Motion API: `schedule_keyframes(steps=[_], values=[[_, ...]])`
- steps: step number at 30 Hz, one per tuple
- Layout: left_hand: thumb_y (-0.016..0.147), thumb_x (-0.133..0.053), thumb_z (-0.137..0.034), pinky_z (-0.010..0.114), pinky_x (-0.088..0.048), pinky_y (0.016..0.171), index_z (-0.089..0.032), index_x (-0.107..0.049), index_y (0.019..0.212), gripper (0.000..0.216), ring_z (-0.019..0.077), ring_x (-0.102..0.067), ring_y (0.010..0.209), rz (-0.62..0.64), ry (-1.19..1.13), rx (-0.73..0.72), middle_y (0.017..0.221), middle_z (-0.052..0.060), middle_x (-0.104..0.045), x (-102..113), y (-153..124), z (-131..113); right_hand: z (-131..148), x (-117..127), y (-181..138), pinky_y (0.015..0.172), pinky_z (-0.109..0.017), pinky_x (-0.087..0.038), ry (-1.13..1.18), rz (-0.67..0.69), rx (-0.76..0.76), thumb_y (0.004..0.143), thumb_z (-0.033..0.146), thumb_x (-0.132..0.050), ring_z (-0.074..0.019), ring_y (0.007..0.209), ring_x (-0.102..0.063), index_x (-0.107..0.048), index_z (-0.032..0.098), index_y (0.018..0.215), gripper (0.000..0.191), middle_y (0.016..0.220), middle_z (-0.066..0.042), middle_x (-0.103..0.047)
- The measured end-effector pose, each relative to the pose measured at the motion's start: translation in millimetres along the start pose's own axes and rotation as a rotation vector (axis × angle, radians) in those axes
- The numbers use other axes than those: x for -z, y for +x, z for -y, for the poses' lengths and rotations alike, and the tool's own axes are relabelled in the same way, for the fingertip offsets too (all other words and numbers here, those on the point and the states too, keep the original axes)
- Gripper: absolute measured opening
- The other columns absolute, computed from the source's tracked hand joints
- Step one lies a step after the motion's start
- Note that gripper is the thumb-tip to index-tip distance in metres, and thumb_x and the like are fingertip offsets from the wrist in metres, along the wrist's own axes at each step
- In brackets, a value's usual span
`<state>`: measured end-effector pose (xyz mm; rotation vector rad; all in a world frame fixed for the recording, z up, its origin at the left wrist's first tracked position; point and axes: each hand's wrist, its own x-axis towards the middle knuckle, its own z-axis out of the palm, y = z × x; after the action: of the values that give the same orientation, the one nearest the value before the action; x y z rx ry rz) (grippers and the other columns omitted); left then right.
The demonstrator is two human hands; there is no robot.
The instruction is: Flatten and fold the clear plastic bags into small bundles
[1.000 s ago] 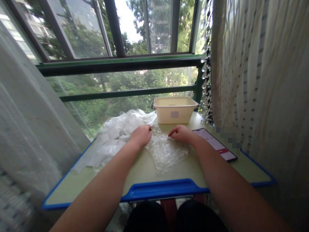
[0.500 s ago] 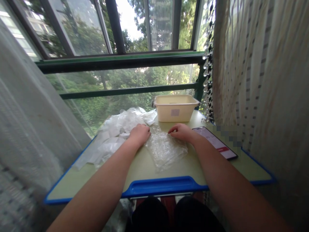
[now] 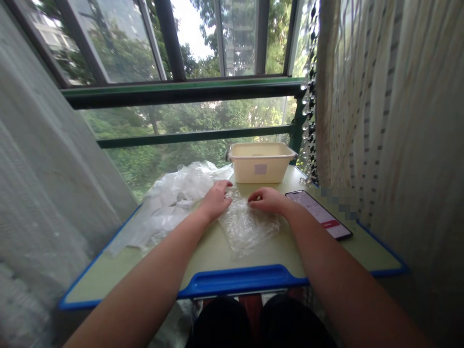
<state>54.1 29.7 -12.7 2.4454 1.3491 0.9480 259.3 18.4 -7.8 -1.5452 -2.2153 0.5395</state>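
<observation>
A clear crinkled plastic bag [image 3: 248,227] lies flat in the middle of the pale green table [image 3: 224,253]. My left hand [image 3: 216,197] rests on the bag's far left corner with its fingers stretched forward over the plastic. My right hand [image 3: 266,199] sits at the bag's far right edge, fingers curled and pinching the plastic. A heap of more clear plastic bags [image 3: 174,198] lies to the left of my left hand.
A cream plastic tub [image 3: 260,163] stands at the table's far edge by the window. A phone [image 3: 319,213] with a lit screen lies on the right. Curtains hang close on both sides; the table has a blue rim [image 3: 235,282].
My left hand's fingers have stretched out from a curled pose and slid forward along the bag's far edge. My right hand has shifted slightly left, nearer the left hand.
</observation>
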Motion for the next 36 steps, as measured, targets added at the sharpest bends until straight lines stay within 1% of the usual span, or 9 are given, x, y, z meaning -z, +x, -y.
schedule_keyframes(steps=[3, 5, 8, 10, 14, 21, 28, 31, 36], values=[[0.068, -0.055, -0.009, 0.027, -0.052, 0.073, -0.014, -0.048, 0.106, 0.039, 0.0128, -0.061, 0.078, 0.014, -0.198, -0.021, 0.109, 0.009, -0.052, 0.6, -2.0, -5.3, -0.9, -0.4, -0.1, 0.058, -0.021, -0.04, -0.014, 0.002, 0.008, 0.068, 0.03, -0.058, -0.014, 0.068, -0.059, -0.072, 0.021, 0.086, 0.025, 0.081, -0.001, -0.069], [0.069, -0.053, -0.008, 0.026, -0.052, 0.072, -0.014, -0.05, 0.106, 0.037, 0.0126, -0.061, 0.079, 0.031, -0.211, -0.021, 0.108, 0.009, -0.054, 2.3, -3.2, -6.8, -1.8, -1.0, 0.4, 0.058, -0.021, -0.04, -0.03, 0.002, 0.014, 0.067, 0.029, -0.057, -0.0141, 0.068, -0.059, -0.072, 0.022, 0.086, 0.025, 0.081, -0.001, -0.069], [0.069, -0.06, -0.018, 0.031, -0.049, 0.078, -0.013, -0.055, 0.105, 0.036, 0.0188, -0.06, 0.086, 0.047, 0.002, -0.027, 0.105, 0.01, -0.058, 6.4, -4.5, -5.6, -2.6, -1.6, 1.3, 0.059, -0.021, -0.04, -0.052, 0.0, 0.028, 0.068, 0.028, -0.057, -0.0143, 0.069, -0.059, -0.072, 0.022, 0.086, 0.025, 0.081, -0.002, -0.069], [0.068, -0.064, -0.03, 0.033, -0.046, 0.084, -0.013, -0.061, 0.101, 0.037, 0.0233, -0.059, 0.093, 0.113, 0.185, -0.036, 0.102, 0.01, -0.062, 9.0, -5.3, -4.3, -2.8, -1.7, 1.4, 0.059, -0.021, -0.04, -0.059, -0.004, 0.034, 0.067, 0.028, -0.057, -0.0145, 0.069, -0.059, -0.072, 0.022, 0.086, 0.025, 0.082, -0.002, -0.068], [0.074, -0.057, -0.031, 0.028, -0.045, 0.081, -0.019, -0.067, 0.093, 0.025, 0.0213, -0.06, 0.09, 0.242, 0.335, -0.029, 0.094, 0.007, -0.066, 9.8, -6.5, -3.7, -3.2, -1.8, 1.3, 0.06, -0.021, -0.041, -0.068, 0.001, 0.03, 0.067, 0.027, -0.056, -0.0145, 0.069, -0.059, -0.072, 0.021, 0.087, 0.026, 0.082, -0.003, -0.068], [0.079, -0.05, -0.028, 0.026, -0.044, 0.071, -0.021, -0.069, 0.085, 0.021, 0.019, -0.06, 0.081, 0.205, 0.403, -0.027, 0.087, 0.006, -0.066, 4.6, -5.2, -5.8, -5.0, -3.4, 2.7, 0.059, -0.022, -0.04, -0.098, -0.006, 0.063, 0.067, 0.029, -0.056, -0.0147, 0.068, -0.058, -0.073, 0.021, 0.084, 0.024, 0.079, -0.003, -0.068], [0.088, -0.034, -0.035, 0.029, -0.044, 0.072, -0.018, -0.066, 0.085, 0.037, 0.0202, -0.06, 0.082, 0.099, 0.441, -0.009, 0.087, 0.007, -0.065, 9.4, -5.9, -15.2, 3.1, -1.0, -0.1, 0.06, -0.021, -0.04, -0.11, -0.002, 0.042, 0.068, 0.027, -0.055, -0.015, 0.07, -0.06, -0.073, 0.021, 0.084, 0.025, 0.08, -0.003, -0.069], [0.089, -0.034, -0.036, 0.029, -0.044, 0.075, -0.018, -0.067, 0.085, 0.038, 0.0195, -0.06, 0.083, 0.088, 0.43, -0.081, 0.086, 0.007, -0.065, 9.5, -6.8, -16.5, 5.7, -1.0, -1.4, 0.061, -0.021, -0.04, -0.115, -0.009, 0.027, 0.069, 0.026, -0.054, -0.0149, 0.071, -0.06, -0.073, 0.02, 0.083, 0.024, 0.08, -0.003, -0.07], [0.082, -0.047, -0.045, 0.03, -0.042, 0.084, -0.021, -0.068, 0.09, 0.033, 0.02, -0.058, 0.09, 0.186, 0.378, -0.24, 0.092, 0.005, -0.066, 8.3, -10.9, -17.7, 1.6, -1.9, -0.1, 0.06, -0.021, -0.04, -0.117, -0.039, 0.005, 0.071, 0.03, -0.055, -0.0148, 0.07, -0.06, -0.072, 0.02, 0.081, 0.022, 0.078, -0.002, -0.07]])
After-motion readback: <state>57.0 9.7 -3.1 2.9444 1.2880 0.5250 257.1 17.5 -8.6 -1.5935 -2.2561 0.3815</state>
